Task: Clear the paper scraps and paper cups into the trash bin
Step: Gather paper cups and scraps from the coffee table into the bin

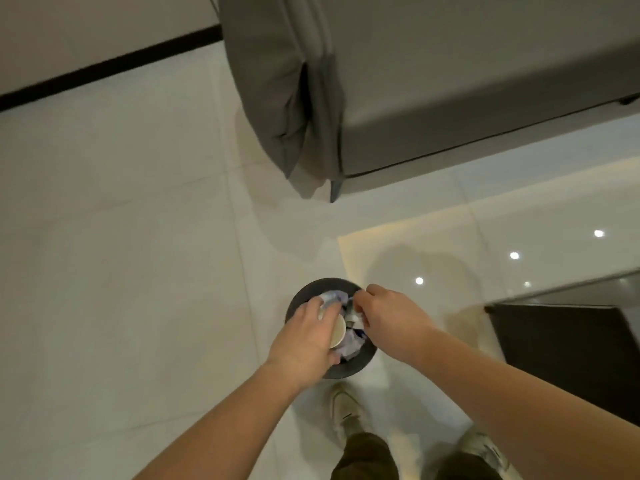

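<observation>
Hiding much of the trash bin: both hands.

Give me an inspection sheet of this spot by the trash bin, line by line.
Surface: glossy pale tiled floor with ceiling light reflections.
Job's things: round dark trash bin on the floor, holding crumpled paper scraps; paper cup over the bin.
Clutter: nothing seen loose on the floor.
Grippers: left hand grips the paper cup; right hand is pinched over the bin, and whether it holds a scrap is unclear.
Cables: nothing seen.
Surroundings: grey sofa beyond the bin, dark low table to the right, the person's pale shoes below.
</observation>
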`<state>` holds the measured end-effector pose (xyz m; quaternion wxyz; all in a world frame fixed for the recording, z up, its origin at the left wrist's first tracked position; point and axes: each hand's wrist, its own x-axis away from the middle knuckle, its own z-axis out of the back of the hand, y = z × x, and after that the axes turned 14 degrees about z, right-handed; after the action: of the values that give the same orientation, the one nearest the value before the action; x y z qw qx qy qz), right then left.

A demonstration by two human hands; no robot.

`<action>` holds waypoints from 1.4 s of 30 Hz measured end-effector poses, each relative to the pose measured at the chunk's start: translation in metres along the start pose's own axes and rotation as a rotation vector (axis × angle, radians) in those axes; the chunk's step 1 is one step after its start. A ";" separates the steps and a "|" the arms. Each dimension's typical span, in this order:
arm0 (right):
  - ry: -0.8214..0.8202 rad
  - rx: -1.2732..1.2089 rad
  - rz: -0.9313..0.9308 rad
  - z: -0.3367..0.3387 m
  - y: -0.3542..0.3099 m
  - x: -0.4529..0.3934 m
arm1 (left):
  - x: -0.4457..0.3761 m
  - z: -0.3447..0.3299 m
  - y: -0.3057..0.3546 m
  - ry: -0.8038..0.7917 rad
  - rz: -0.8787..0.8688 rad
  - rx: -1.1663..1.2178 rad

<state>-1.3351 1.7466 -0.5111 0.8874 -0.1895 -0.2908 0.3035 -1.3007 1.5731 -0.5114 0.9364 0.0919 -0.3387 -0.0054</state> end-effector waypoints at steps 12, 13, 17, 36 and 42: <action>-0.130 -0.118 -0.144 -0.065 -0.001 -0.041 | -0.022 0.001 -0.068 0.042 0.084 -0.044; -0.127 -0.110 -0.145 -0.063 0.001 -0.039 | -0.023 0.005 -0.066 0.040 0.084 -0.049; -0.130 -0.071 -0.124 -0.049 0.010 -0.026 | -0.027 0.020 -0.041 0.064 0.016 -0.114; 0.189 0.104 -0.299 0.133 0.114 0.196 | 0.002 0.119 0.255 0.273 -0.397 -0.162; 0.291 0.082 -0.446 0.168 0.160 0.317 | 0.029 0.123 0.380 0.269 -0.541 -0.235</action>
<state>-1.3046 2.0985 -0.3385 0.9717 -0.1262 -0.1822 0.0817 -1.3765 1.9236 -0.3340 0.9415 0.0697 -0.1724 -0.2810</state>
